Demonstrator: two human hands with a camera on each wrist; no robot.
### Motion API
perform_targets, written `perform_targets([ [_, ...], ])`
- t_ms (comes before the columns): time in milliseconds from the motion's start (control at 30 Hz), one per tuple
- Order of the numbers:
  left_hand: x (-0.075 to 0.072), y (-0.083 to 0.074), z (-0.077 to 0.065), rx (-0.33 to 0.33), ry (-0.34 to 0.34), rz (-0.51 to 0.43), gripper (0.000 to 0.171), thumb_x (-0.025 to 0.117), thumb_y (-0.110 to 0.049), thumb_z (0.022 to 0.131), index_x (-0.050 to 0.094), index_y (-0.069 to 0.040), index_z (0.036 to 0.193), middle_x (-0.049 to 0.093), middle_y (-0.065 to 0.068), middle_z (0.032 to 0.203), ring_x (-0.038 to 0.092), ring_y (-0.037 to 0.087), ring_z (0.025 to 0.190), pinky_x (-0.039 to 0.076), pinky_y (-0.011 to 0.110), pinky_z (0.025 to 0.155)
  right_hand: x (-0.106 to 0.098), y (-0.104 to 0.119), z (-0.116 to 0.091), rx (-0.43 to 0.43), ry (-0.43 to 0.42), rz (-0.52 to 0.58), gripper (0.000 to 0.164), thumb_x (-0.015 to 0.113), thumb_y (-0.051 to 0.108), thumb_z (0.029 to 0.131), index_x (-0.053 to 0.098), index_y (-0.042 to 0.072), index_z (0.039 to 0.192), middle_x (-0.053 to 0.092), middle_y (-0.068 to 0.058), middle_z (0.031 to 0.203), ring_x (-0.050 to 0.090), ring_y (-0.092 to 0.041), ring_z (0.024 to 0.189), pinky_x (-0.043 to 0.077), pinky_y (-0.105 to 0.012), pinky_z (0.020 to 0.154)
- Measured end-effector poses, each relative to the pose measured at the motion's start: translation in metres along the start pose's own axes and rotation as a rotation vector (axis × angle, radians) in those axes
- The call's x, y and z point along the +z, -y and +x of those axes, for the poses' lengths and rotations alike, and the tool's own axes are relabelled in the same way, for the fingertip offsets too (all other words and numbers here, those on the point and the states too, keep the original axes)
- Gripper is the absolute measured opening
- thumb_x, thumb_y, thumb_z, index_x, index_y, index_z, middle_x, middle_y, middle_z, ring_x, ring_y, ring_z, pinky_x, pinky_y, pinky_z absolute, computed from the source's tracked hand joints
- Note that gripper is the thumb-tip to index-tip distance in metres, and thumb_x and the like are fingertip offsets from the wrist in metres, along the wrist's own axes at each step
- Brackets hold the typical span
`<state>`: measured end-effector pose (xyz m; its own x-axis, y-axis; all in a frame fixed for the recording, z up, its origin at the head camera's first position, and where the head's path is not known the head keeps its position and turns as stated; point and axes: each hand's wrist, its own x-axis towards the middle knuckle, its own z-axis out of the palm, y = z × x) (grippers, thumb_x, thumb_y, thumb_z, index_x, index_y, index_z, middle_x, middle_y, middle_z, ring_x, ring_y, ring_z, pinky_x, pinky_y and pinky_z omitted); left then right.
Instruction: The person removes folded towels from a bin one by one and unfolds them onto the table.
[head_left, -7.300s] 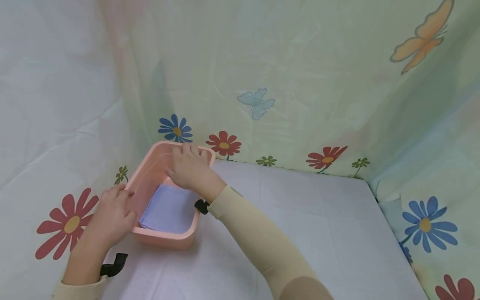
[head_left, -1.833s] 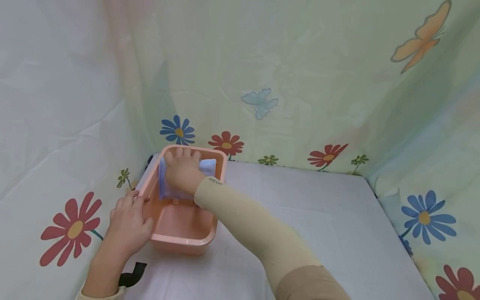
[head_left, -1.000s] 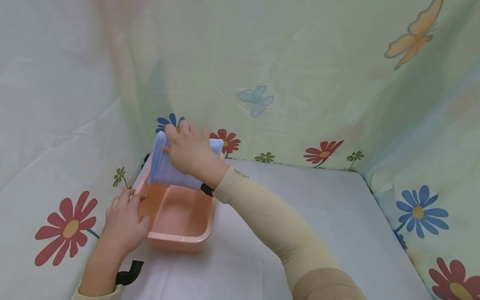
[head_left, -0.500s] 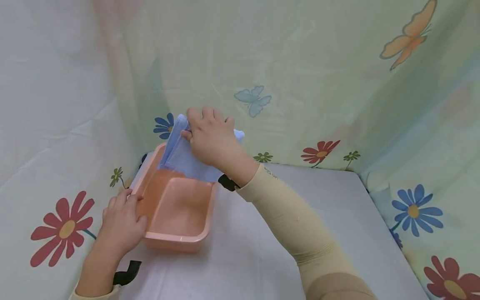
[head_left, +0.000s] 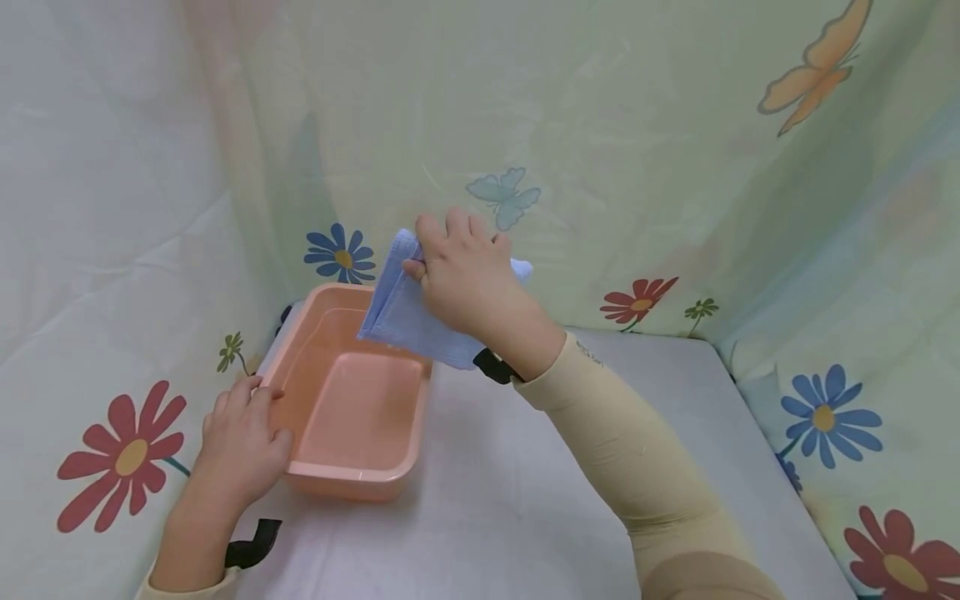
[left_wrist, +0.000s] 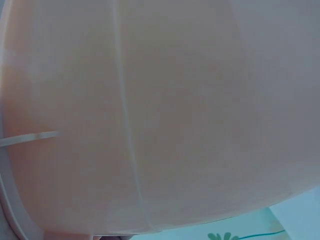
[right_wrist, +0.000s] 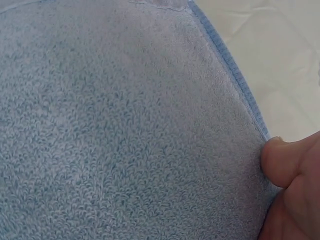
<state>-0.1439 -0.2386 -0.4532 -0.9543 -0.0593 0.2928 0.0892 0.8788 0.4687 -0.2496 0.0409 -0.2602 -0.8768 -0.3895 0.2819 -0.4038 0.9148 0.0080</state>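
Observation:
A folded light-blue terry towel (head_left: 427, 325) is in the air, pinched at its upper edge by my right hand (head_left: 468, 271). It hangs over the far right corner of a pink plastic tub (head_left: 356, 475), overlapping the rim in the head view. The right wrist view shows the towel's looped pile (right_wrist: 120, 130) up close, with the thumb (right_wrist: 282, 165) at its hemmed edge. My left hand (head_left: 240, 442) grips the tub's left rim near the front corner. The tub wall (left_wrist: 175, 110) fills most of the left wrist view. The tub's bare floor shows, with nothing lying in it.
The tub stands at the left of a white-covered table (head_left: 487, 500). A flower-and-butterfly curtain (head_left: 585, 167) rises behind the table and along both sides. Black straps (head_left: 255, 546) stick out at the wrists.
The towel lay flat in the tub at first. My right hand has taken hold of it, lifted it out and carried it up and right. The left hand has stayed at the rim.

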Motion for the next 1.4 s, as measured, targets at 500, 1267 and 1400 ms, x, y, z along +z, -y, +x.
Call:
perform_targets([
  [500, 0.000, 0.003, 0.001, 0.006, -0.006, -0.008, 0.059, 0.073, -0.010, 0.086, 0.057, 0.006, 0.140, 0.045, 0.031, 0.152, 0.042, 0.051, 0.130, 0.039, 0.077, 0.102, 0.015, -0.052, -0.043, 0.061, 0.067, -0.061, 0.036, 0.047, 0.048, 0.112, 0.038, 0.014, 0.105, 0.038, -0.008, 0.097, 0.036, -0.030, 0.091, 0.025, -0.044, 0.075],
  [1267, 0.000, 0.000, 0.005, 0.002, -0.002, -0.009, 0.058, 0.070, -0.011, 0.086, 0.058, 0.006, 0.139, 0.047, 0.030, 0.150, 0.042, 0.049, 0.127, 0.039, 0.074, 0.100, 0.087, -0.060, -0.161, -0.084, 0.085, -0.148, 0.039, 0.070, 0.047, 0.103, 0.048, 0.015, 0.097, 0.035, -0.002, 0.083, 0.031, -0.022, 0.074, 0.022, -0.038, 0.062],
  [1400, 0.000, 0.000, 0.004, 0.000, -0.001, -0.005, 0.058, 0.070, -0.011, 0.086, 0.058, 0.006, 0.140, 0.047, 0.030, 0.150, 0.042, 0.049, 0.127, 0.040, 0.074, 0.099, 0.102, -0.055, -0.169, -0.106, 0.152, -0.112, 0.037, 0.067, 0.047, 0.105, 0.047, 0.017, 0.097, 0.035, 0.000, 0.083, 0.031, -0.021, 0.075, 0.023, -0.038, 0.063],
])
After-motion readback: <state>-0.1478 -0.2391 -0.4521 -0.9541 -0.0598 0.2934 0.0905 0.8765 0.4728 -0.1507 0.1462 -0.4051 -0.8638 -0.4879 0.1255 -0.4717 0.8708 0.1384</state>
